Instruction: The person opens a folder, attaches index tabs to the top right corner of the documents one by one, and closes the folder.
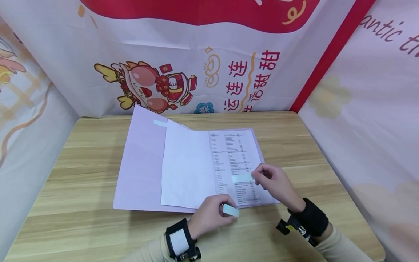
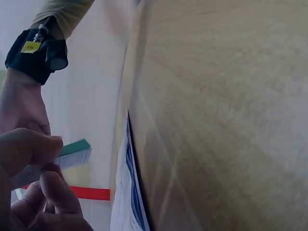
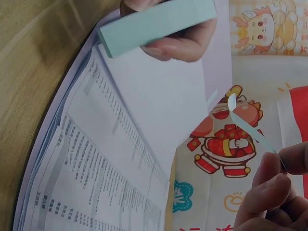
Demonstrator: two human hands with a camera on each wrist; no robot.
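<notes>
A purple folder [image 1: 137, 171] lies open with printed pages [image 1: 226, 153] on its right side and a blank white sheet [image 1: 188, 167] turned to the left. At the folder's near edge, my left hand [image 1: 211, 214] grips a small pale-green sticky note pad [image 3: 159, 26] between thumb and fingers. Over the right part of the printed page, my right hand [image 1: 275, 183] pinches one end of a single pale-green sticky note [image 3: 252, 130]. Seen from the right wrist, this strip stands up from the fingertips with its free end curled.
A pale sticky tab [image 1: 160, 123] sticks out from the upper edge of the turned sheet. The wooden table [image 1: 75, 174] extends around the folder. Printed cloth [image 1: 183, 40] hangs behind the table and along both sides.
</notes>
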